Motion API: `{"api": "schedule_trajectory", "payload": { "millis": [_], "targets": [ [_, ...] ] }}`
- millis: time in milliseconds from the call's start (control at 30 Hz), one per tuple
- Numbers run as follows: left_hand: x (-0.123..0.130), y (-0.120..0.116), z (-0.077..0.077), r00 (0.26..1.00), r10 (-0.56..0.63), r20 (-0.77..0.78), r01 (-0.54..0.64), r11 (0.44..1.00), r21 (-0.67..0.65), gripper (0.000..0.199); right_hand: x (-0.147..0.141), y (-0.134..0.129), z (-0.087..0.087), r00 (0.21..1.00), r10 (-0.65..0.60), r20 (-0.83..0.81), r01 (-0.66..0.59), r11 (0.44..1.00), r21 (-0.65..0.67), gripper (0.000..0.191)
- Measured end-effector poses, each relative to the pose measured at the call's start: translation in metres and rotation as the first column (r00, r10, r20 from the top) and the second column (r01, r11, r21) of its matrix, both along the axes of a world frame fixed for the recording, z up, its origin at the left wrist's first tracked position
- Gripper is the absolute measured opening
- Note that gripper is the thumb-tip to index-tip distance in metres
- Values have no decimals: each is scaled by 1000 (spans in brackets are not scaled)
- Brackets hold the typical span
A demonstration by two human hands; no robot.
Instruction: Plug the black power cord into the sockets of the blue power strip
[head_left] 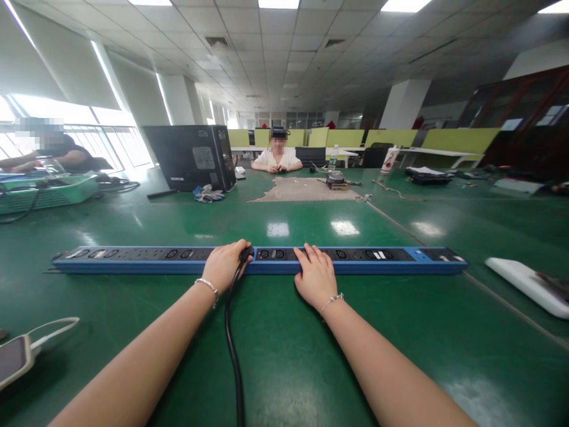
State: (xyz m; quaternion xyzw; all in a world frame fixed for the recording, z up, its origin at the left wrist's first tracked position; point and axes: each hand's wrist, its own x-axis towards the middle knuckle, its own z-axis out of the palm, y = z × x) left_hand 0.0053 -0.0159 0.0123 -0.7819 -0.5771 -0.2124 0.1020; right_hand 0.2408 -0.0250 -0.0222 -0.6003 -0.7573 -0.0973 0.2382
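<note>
A long blue power strip (pixel 355 268) with black sockets along its top lies crosswise on the green table. At a socket left of its middle, my left hand (pixel 221 265) is closed around the black plug (pixel 246 254) of a power cord (pixel 230 332). The cord runs down toward me across the tabletop. Whether the plug is fully seated in the socket cannot be seen. My right hand (pixel 316 276) lies on the strip right of the middle, fingers stretched over the sockets and holding nothing.
A black computer case (pixel 186 157) stands at the back left, with gloves (pixel 208 193) beside it. A green basket (pixel 66 194) is at far left. A phone (pixel 15 359) with a white cable lies near left, a white device (pixel 527 284) at right. A person (pixel 276 159) sits opposite.
</note>
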Motion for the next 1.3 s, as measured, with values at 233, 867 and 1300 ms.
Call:
{"api": "schedule_trajectory", "payload": {
  "millis": [233,867,1300],
  "targets": [
    [6,9,-29,976,25,216,-52,992,118,31,2,-2,1,999,18,28,-18,1000,1,58],
    [-121,6,-16,877,191,440,-159,981,-110,44,4,0,1,997,17,74,-18,1000,11,56],
    [-113,-4,-9,968,175,179,-170,984,-45,45,3,0,1,998,15,67,-16,1000,14,55]
  ]
}}
